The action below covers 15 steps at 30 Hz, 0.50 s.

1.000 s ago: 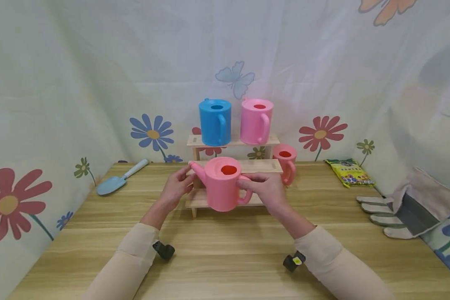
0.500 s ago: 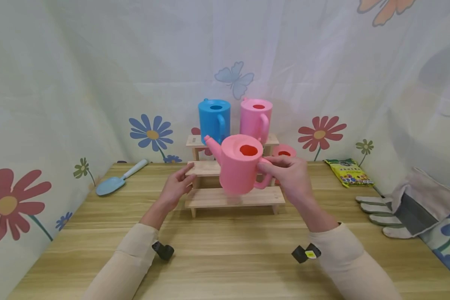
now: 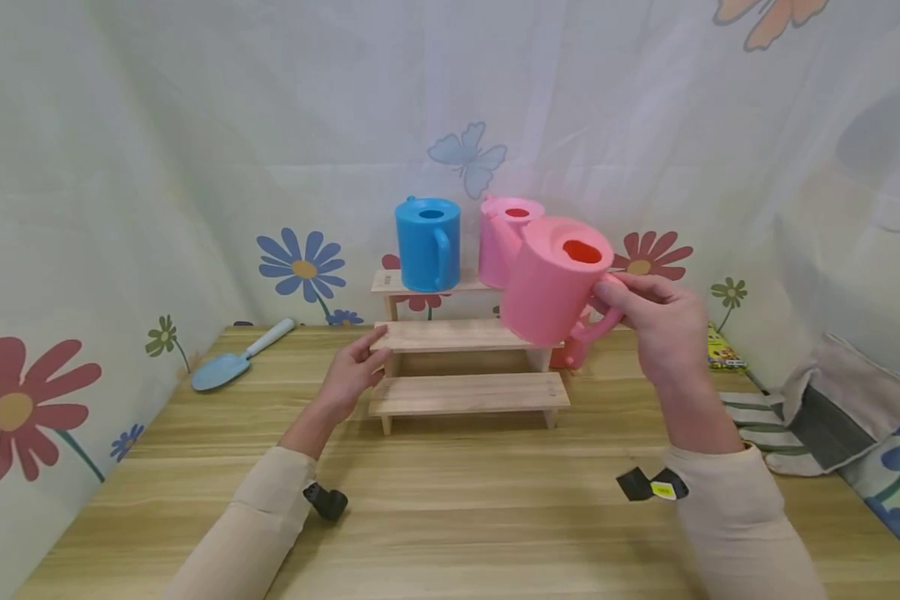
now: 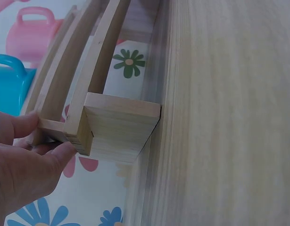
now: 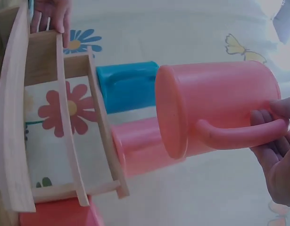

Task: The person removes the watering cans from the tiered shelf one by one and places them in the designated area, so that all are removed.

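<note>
My right hand (image 3: 663,325) grips the handle of a pink watering can (image 3: 555,279) with a red opening, lifted in the air and slightly tilted in front of the shelf's right end. In the right wrist view the watering can (image 5: 220,99) shows its base and curved handle. My left hand (image 3: 352,375) holds the left end of the middle board of a three-step wooden shelf (image 3: 465,393). In the left wrist view, thumb and fingers (image 4: 60,153) pinch that board end. A blue watering can (image 3: 427,246) and another pink watering can (image 3: 497,250), partly hidden, stand on the top step.
Behind the shelf's right side is a further pink watering can (image 3: 567,354), mostly hidden. A light-blue trowel (image 3: 228,367) lies on the left of the table (image 3: 450,508). A yellow packet (image 3: 723,352) and a work glove (image 3: 832,408) lie on the right.
The pink watering can has risen and moved right with my right hand, away from the shelf front. My left hand, beside the spout earlier, has stayed at the shelf's left end.
</note>
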Motion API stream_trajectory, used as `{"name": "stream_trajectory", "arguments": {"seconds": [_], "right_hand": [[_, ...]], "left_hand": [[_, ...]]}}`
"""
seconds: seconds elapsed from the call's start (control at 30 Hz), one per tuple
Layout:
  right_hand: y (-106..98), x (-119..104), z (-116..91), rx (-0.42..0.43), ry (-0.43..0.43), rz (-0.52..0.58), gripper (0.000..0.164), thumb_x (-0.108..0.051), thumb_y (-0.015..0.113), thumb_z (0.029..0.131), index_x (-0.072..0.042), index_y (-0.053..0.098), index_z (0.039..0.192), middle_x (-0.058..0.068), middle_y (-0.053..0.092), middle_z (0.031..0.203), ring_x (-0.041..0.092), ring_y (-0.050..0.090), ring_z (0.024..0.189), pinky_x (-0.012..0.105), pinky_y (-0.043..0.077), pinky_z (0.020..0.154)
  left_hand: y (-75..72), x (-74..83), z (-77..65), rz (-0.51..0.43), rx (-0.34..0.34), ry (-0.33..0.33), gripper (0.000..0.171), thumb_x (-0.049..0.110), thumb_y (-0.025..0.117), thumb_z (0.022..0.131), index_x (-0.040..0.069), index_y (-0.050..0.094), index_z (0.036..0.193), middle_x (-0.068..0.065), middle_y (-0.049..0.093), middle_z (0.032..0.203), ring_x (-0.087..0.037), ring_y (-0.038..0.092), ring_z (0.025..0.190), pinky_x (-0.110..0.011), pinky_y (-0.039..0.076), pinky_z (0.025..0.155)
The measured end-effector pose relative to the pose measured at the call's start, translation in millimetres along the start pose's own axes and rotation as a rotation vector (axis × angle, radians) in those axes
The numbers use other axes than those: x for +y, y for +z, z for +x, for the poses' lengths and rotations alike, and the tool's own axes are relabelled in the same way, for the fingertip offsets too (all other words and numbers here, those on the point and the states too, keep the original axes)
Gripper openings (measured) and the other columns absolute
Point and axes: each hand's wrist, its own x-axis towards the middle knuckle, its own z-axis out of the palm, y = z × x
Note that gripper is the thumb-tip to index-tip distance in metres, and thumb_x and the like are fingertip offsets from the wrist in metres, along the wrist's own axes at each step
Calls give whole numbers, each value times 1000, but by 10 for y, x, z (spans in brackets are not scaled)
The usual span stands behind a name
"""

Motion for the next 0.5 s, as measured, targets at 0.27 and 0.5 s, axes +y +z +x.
{"name": "stream_trajectory", "arguments": {"seconds": [0.27, 0.5], "right_hand": [[-319, -132, 159, 174, -25, 60, 39, -12, 90, 74, 8, 75, 104, 13, 75, 86, 21, 74, 75, 30, 59, 74], [-547, -100, 301, 316, 74, -17, 50, -26, 94, 66, 0, 77, 107, 8, 74, 92, 16, 73, 80, 22, 57, 76]], "left_hand": [[3, 16, -3, 8, 0, 8, 54, 15, 53, 105, 13, 35, 156, -20, 40, 153, -30, 41, 133, -48, 37, 111], [8, 15, -9, 11, 1, 6, 54, 15, 53, 105, 12, 35, 156, -22, 41, 152, -30, 41, 133, -48, 37, 111]]}}
